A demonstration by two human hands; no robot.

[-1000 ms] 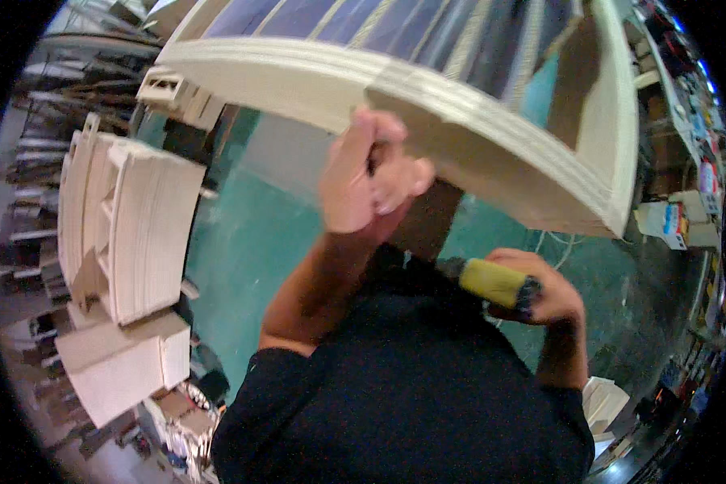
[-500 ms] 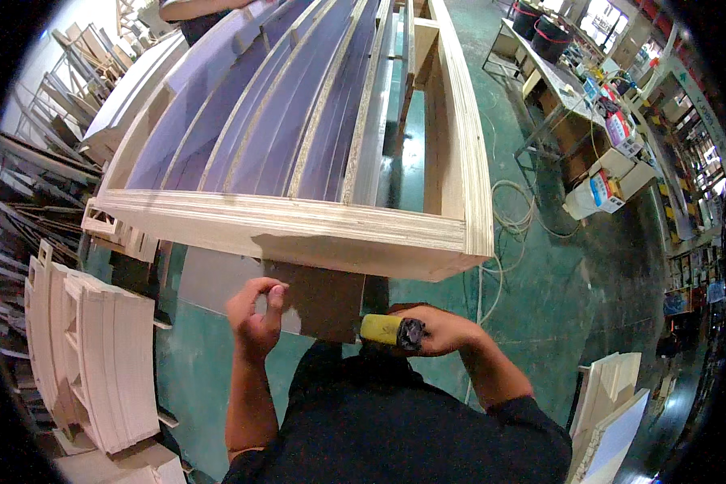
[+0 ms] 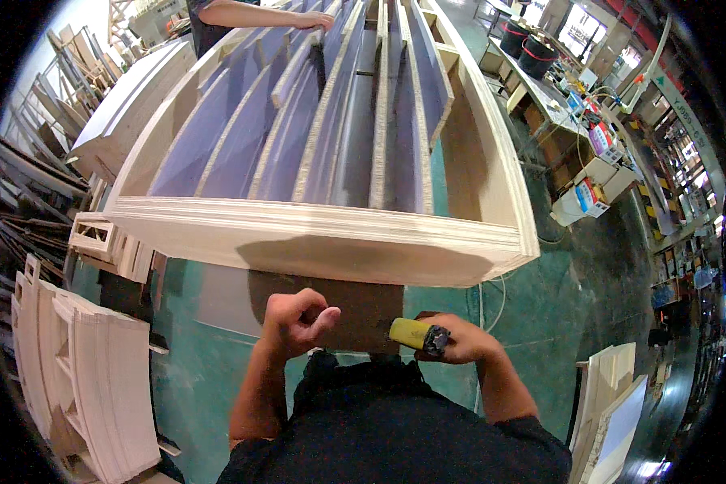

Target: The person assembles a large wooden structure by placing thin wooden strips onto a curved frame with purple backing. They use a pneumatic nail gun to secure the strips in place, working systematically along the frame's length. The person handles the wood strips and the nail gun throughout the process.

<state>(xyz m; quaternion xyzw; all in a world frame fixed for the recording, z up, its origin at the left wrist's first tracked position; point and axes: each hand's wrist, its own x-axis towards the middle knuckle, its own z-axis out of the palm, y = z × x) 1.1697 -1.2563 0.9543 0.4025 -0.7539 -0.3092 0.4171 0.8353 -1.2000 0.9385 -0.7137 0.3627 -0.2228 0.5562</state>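
Observation:
Before me stands a large plywood frame (image 3: 323, 234) with upright, purple-faced boards (image 3: 278, 157) running lengthwise inside it. My left hand (image 3: 298, 321) is just short of the frame's near edge, its fingers curled in and the thumb against them; whatever may be inside is hidden. To its right, my right hand (image 3: 464, 339) grips a yellow tool with a black, wrapped-looking end (image 3: 415, 333); its exact kind does not show. Neither hand touches the frame. At the far left, another person's hand (image 3: 315, 20) rests on or just over the boards.
Stacked plywood parts (image 3: 105, 387) stand at the lower left, with more panels (image 3: 609, 411) at the lower right. A flat sheet (image 3: 226, 300) lies under the frame's near edge. Further right are a cluttered workbench (image 3: 552, 105), a white bucket (image 3: 573, 206) and a hose (image 3: 496, 306).
The view has shifted, and the frame appears further right. Boards now stand nearer its right side, where a wider gap showed. The other person's hand has come further over the boards.

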